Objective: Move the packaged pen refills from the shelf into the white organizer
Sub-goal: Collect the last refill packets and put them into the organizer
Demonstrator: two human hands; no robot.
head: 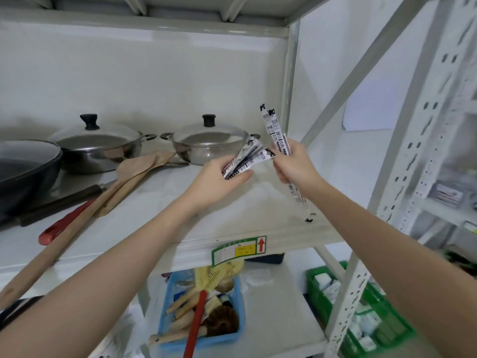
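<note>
Left hand: the left hand is pinching a fanned bunch of refill packets between thumb and curled fingers, just above the shelf.
Right hand: the right hand is gripping a second bundle of long refill packets, holding them nearly upright, their upper ends sticking well above the fist and the lower ends poking out below it.
Task items: both bundles of packaged pen refills are hanging in the air over the right part of the shelf, the two bundles almost touching between the hands.
Shelf leftovers: a few small dark bits are lying near the front right edge of the shelf; whether they are refill parts cannot be told.
Organizer: no white organizer is showing in this view, so where the packets must go cannot be told.
Progress: the picking-up appears to be done or nearly done, since no whole packet is seen lying on the shelf; carrying the packets off and placing them in the organizer is all left to do.
Surroundings: two lidded steel pots are standing at the far side of the shelf, wooden spatulas are lying left of the hands, and a blue basket of brushes is sitting on the shelf below.
</note>
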